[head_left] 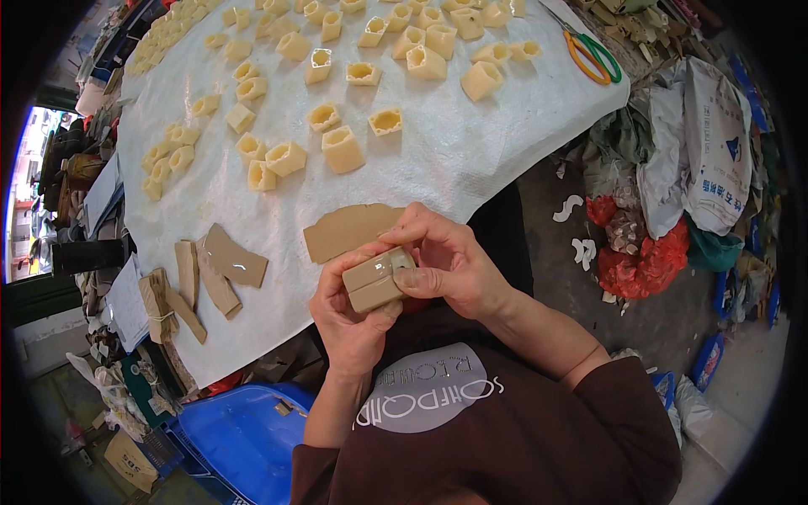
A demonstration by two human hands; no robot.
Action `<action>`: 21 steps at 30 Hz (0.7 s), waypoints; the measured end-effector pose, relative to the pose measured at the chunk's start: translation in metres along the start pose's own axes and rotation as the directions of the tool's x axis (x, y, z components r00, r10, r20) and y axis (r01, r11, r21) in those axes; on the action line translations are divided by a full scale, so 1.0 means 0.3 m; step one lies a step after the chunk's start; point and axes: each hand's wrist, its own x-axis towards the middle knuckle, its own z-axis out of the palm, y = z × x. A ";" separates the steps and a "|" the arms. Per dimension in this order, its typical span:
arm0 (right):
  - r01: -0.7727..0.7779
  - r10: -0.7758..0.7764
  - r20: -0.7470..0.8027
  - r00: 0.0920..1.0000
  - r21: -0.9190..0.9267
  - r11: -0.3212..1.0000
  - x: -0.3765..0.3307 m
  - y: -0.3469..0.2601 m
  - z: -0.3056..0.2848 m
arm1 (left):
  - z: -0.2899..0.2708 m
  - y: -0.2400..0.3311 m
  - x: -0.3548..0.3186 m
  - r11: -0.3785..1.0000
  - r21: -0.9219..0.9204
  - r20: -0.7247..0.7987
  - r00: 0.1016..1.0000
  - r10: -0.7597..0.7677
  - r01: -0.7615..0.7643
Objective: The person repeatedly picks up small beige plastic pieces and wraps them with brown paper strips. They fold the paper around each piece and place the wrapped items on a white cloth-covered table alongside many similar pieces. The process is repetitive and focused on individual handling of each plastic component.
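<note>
Tan block [370, 282]: suspended between both hands, above the desk's near edge, just in front of my shirt. A thin line ran along its face, with glossy highlights beside it.

My left grip [347, 316] was closed around the block's left end, fingers behind and thumb below. My right grip [459, 265] pinched the right end, thumb pressed flat on the face near the corner.

Technique, my judgement: this looked like pressing or smoothing the skin at that corner. Best to let the left side carry the weight, keep the right thumb's pressure even, and work towards the edge so that the line stayed straight.

Just beyond lay a flat brown sheet [349, 231] with a curved far edge, on the white-covered desk [471, 160]. Brown offcuts [236, 257] lay to the left. Farther off stood pale yellow hollow pieces [342, 150]; scissors [573, 55] rested far right.
</note>
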 end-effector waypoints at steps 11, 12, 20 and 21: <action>0.176 -0.188 0.022 0.982 -0.466 0.867 0.019 0.009 0.012 | -0.004 -0.005 0.017 0.900 -0.414 0.079 0.990 -0.116 0.139; 0.148 -0.159 0.012 0.987 -0.432 0.890 0.022 -0.004 0.019 | 0.013 0.019 0.026 0.876 -0.457 0.080 0.988 -0.130 0.152; -0.200 0.314 0.291 0.904 -0.360 0.911 0.052 -0.058 -0.015 | -0.033 0.012 0.046 0.983 -0.132 0.295 0.952 -0.080 0.123; -0.157 0.253 0.277 0.927 -0.325 0.932 0.049 -0.057 -0.009 | -0.036 0.018 0.045 0.992 -0.071 0.310 0.948 -0.077 0.104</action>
